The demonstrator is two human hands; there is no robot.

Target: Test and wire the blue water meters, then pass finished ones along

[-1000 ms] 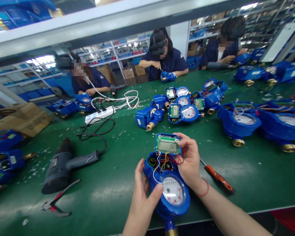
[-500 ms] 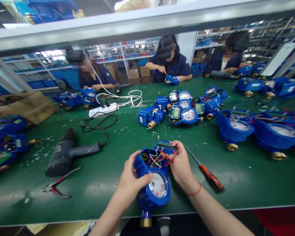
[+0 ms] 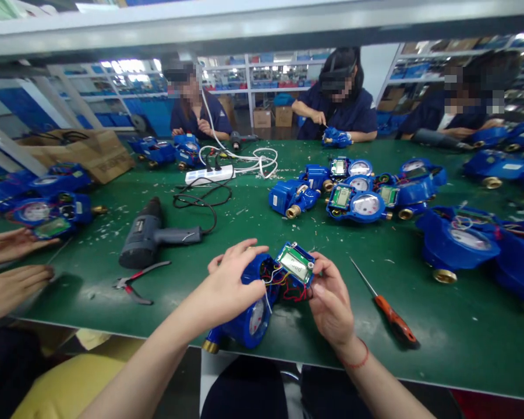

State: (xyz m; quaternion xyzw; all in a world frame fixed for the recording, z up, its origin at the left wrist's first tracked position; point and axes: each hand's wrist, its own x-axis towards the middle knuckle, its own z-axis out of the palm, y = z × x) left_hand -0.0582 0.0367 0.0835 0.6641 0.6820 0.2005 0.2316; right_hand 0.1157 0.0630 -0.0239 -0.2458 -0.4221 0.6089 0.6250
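Observation:
A blue water meter (image 3: 248,317) with a round dial and a brass end lies tilted at the near edge of the green table (image 3: 288,233). My left hand (image 3: 227,285) is closed over its open upper housing. My right hand (image 3: 332,299) pinches the green display board (image 3: 295,263), which hangs from the meter by several coloured wires (image 3: 283,285).
An orange-handled screwdriver (image 3: 386,308) lies right of my hands; pliers (image 3: 135,285) and a grey heat gun (image 3: 151,235) lie to the left. Blue meters (image 3: 358,203) crowd the middle and right. A co-worker's hands (image 3: 9,267) rest at the left; three people work across the table.
My view has swung left. The meter has been tipped onto its side with the brass end toward the left, and the display board now faces up between my hands.

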